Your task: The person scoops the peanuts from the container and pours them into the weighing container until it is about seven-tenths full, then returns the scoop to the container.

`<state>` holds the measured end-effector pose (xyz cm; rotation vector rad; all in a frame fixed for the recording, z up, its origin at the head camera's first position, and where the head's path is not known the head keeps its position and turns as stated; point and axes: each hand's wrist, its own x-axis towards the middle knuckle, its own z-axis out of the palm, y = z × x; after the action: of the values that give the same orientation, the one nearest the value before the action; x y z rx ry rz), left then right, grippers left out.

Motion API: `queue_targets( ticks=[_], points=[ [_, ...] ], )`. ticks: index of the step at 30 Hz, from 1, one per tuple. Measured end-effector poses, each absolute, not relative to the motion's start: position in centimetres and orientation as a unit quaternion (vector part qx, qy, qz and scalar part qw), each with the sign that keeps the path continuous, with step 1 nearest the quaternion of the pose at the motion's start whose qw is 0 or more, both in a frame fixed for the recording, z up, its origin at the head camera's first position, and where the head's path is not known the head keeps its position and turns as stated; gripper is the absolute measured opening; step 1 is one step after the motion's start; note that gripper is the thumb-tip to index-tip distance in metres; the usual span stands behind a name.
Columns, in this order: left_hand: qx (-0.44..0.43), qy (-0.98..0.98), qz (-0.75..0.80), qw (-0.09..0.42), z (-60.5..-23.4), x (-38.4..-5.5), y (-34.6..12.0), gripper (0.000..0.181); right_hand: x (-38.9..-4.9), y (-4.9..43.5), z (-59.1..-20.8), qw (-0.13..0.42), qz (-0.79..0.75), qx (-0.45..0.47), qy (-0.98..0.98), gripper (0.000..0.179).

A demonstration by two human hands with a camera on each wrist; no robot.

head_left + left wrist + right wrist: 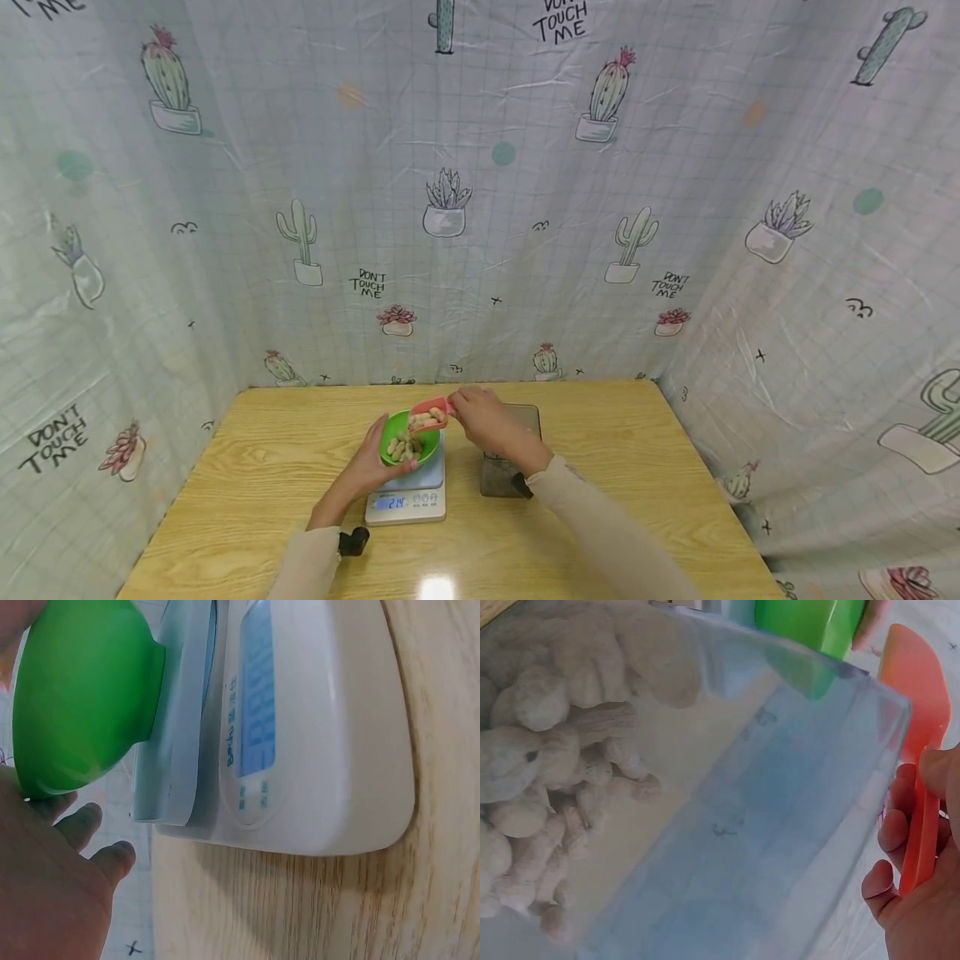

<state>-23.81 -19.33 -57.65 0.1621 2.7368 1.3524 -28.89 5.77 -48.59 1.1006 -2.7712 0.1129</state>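
Note:
A green bowl (432,446) with peanuts (406,447) in it stands on the platform of a white kitchen scale (434,509). My left hand (368,463) holds the bowl from the left, thumb and fingers on opposite sides of its rim. In the left wrist view, fingertips touch the lower side of the tilted-looking bowl (90,690). My right hand (483,417) grips the handle of a red scoop (922,682), which carries several peanuts above the bowl's right rim. The scale's blue display shows digits like 21.4.
Beneath my right forearm stands a clear plastic box (501,481); more peanuts (536,765) lie inside, seen through its wall. All this is on a wooden table (600,467). A cactus-print curtain (480,275) hangs behind and along both sides.

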Motion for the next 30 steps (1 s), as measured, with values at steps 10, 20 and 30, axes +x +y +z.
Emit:
queue_targets(
  ticks=[10,20,30],
  points=[
    [0.041,0.893,0.446,0.047,-57.6,-23.9,-19.6,0.119,-28.5,4.0,-47.3,0.121,-0.107,0.396,-0.904,0.016],
    [0.044,0.891,0.449,0.047,-57.3,-24.0,-19.4,0.117,-29.0,3.0,-45.9,0.169,-0.204,0.411,-0.872,0.025],
    [0.041,0.896,0.439,0.049,-57.7,-23.8,-19.3,0.12,-29.0,4.0,-44.2,0.148,-0.199,0.416,-0.875,0.029]
  ],
)
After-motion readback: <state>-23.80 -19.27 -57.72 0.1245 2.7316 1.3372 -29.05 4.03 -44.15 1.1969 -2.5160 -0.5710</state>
